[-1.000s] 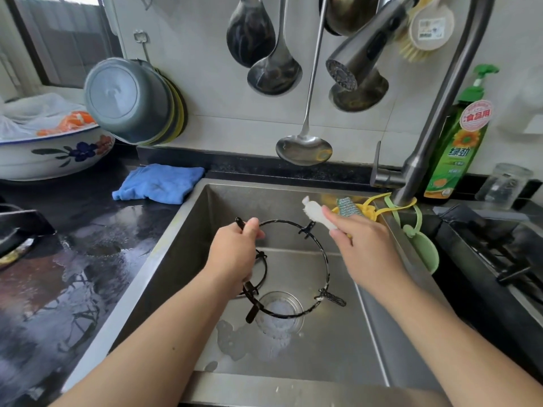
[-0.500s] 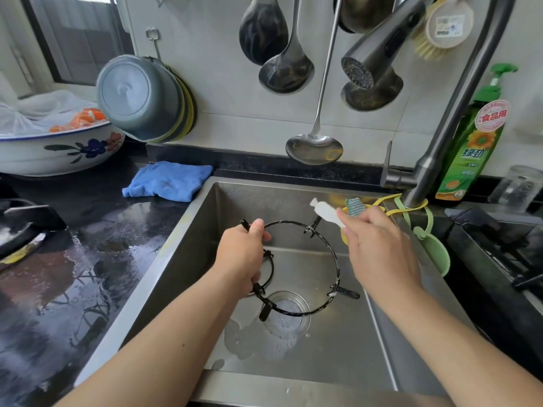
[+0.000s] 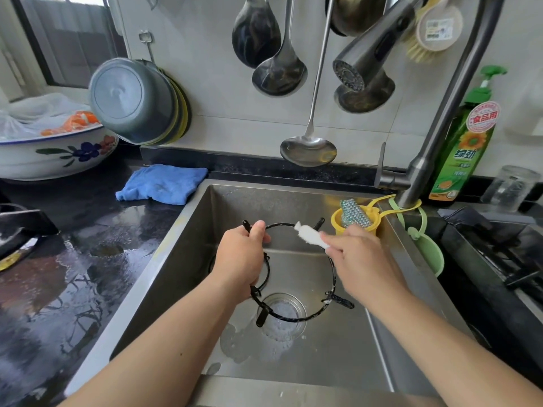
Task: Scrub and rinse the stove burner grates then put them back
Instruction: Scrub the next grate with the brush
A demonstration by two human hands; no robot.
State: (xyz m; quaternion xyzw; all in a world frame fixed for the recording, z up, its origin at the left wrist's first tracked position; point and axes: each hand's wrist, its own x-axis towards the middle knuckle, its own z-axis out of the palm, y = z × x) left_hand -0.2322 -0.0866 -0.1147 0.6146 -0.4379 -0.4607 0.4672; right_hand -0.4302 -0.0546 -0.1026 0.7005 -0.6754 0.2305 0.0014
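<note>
The grate [image 3: 296, 271], a black wire ring with little prongs sticking out, was held tilted up over the sink [image 3: 338, 356], right above the drain [image 3: 283, 314]. The left hand [image 3: 239, 259] had its fingers wrapped around the ring's left side, thumb up near the top prong. The right hand [image 3: 357, 257] was pinching a white brush [image 3: 310, 235], whose tip sat right at the top edge of the ring, though I couldn't tell if the bristles were actually touching it. Some white suds clung to the ring's lower right and there was foam pooled by the drain.

A yellow cup [image 3: 355, 223] with a sparkly scrubber [image 3: 354, 212] in it hung inside the sink's back right corner, just past the right hand, and a green cup [image 3: 429, 254] hung beside it. The faucet [image 3: 435, 142] arched over from the right with its spray head pointed down, no water visible. Green soap bottle [image 3: 464, 148] stood behind it. Ladles [image 3: 308, 142] hung on the wall. A blue rag [image 3: 161, 183] lay on the wet black tabletop [image 3: 88, 259] left of the sink, near a flowered bowl [image 3: 53, 154].
</note>
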